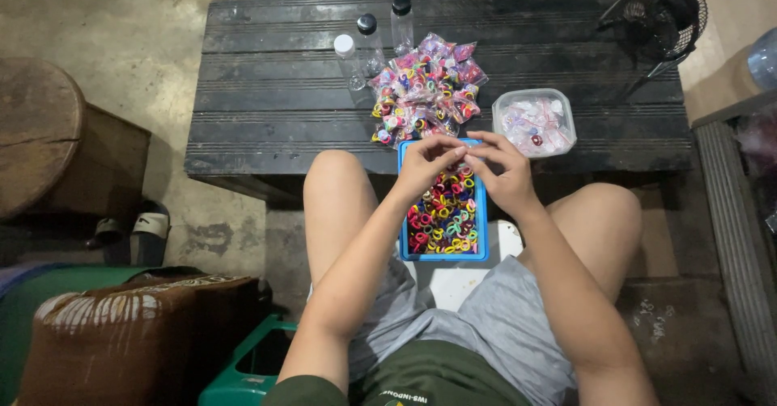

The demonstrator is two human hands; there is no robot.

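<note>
Blue tray (481,236) of colourful hair ties (443,216) on our lap, long axis pointing away toward desk (267,90). Left hand (426,165), right hand (503,171) directly above far end, grips pinched together, contents unclear.

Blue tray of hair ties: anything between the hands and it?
Nothing visible. The left hand and right hand meet directly over the far end of the blue tray of colourful hair ties, fingers pinched together on something too small to tell. The pile of packed bags and clear container sit beyond, on the dark table.
</note>
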